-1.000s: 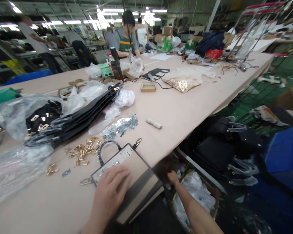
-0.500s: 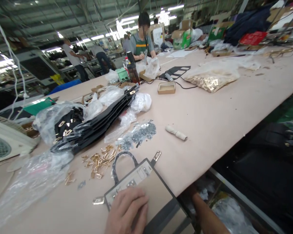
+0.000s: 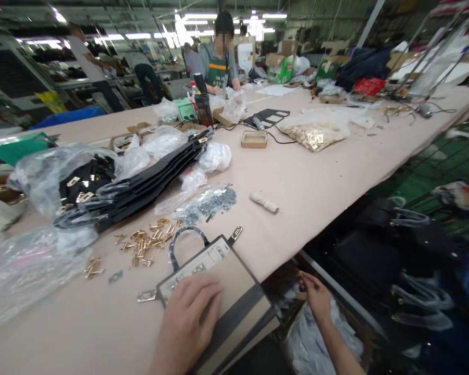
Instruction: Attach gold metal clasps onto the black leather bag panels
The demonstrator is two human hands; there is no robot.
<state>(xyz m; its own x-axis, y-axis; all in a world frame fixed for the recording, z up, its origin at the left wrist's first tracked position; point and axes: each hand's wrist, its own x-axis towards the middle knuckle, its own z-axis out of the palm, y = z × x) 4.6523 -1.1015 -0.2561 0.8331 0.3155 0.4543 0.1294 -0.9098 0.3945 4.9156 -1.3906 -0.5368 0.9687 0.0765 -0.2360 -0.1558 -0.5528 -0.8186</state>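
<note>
A flat bag panel (image 3: 234, 276) with a plastic-wrapped loop handle (image 3: 175, 240) and metal-tipped tabs lies at the table's front edge. My left hand (image 3: 193, 312) rests on it, palm down, fingers lying over its surface. Below the table edge at the right, my right hand (image 3: 315, 291) is closed, thumb and fingers together, on something too small to make out. It is above a box of clear plastic (image 3: 316, 338). Gold metal pieces (image 3: 144, 245) and grey metal plates (image 3: 214, 203) lie scattered beyond the panel.
Stacked black straps (image 3: 152, 182) and plastic bags stretch along the left. A rolled tan piece (image 3: 263, 202), a small open box (image 3: 254, 139) and a bag of metal parts (image 3: 316, 130) are farther back. Another person (image 3: 219, 62) stands across the table. Black bags hang at the lower right.
The view has turned right and down. My right hand has come into sight below the table edge. My left hand remains on the panel.
</note>
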